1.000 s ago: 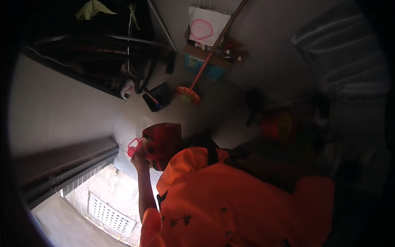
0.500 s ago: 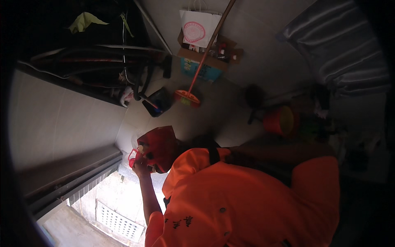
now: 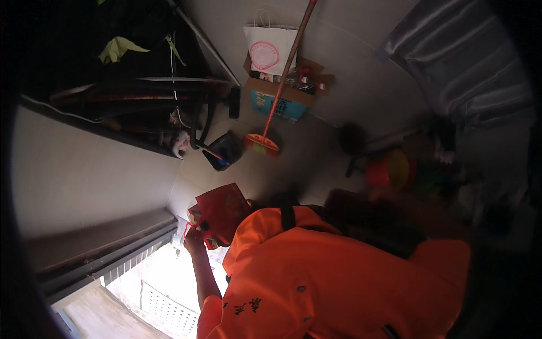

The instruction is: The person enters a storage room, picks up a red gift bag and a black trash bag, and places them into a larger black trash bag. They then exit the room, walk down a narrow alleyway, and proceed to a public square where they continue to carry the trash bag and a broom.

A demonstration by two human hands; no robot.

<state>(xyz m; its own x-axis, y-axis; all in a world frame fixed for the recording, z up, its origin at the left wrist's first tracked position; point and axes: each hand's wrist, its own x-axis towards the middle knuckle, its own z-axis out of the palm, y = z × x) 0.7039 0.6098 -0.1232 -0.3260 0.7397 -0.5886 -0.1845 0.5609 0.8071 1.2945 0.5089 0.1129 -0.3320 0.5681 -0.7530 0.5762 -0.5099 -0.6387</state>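
Observation:
My left hand (image 3: 195, 240) is raised at the lower left, its fingers closed at the top edge of a red bag (image 3: 223, 212). A thin red handle loop (image 3: 187, 228) shows by the fingers, and they seem to grip it. Some tan and yellowish pieces show in the bag's mouth. From the right, my right forearm (image 3: 361, 212) reaches across in dark shadow. A small patch of skin shows at the bag's far side, but the right hand's fingers are hidden.
A broom (image 3: 262, 144) leans by a dustpan (image 3: 224, 152). Behind stand a cardboard box (image 3: 276, 101) of bottles and a white paper bag (image 3: 270, 48). A red bucket (image 3: 384, 172) is at right. A bright opening with a ledge (image 3: 101, 248) lies at lower left.
The whole view has shifted, so the bag, broom and box sit lower in the picture. My left hand stays at the bag; the red loop looks narrower. My right forearm appears lower and blurred.

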